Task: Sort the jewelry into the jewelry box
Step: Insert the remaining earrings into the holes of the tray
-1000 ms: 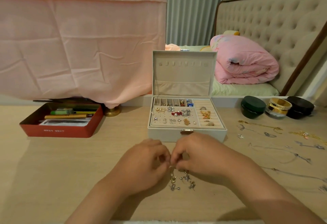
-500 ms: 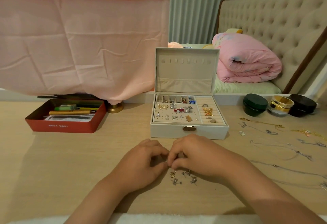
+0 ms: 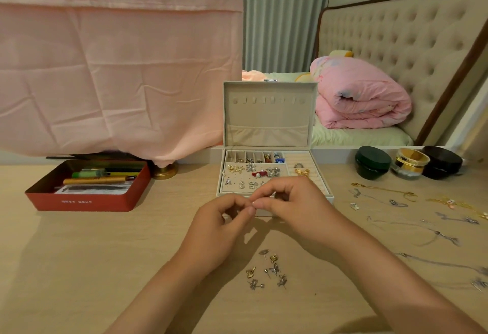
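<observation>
Head view: left hand (image 3: 219,228) and right hand (image 3: 295,207) pinch something tiny (an earring, I'd judge) between their fingers; next, seat it in the jewelry box (image 3: 266,114) just beyond them.

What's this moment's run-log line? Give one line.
left hand + right hand: fingertips touching, item unseen | jewelry box: open | earrings: loose on table

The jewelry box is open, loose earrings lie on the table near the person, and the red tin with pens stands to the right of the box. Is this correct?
Not fully. The head view shows the red tin to the left of the jewelry box, not the right. The box is open and loose earrings lie on the table near the person.
</observation>
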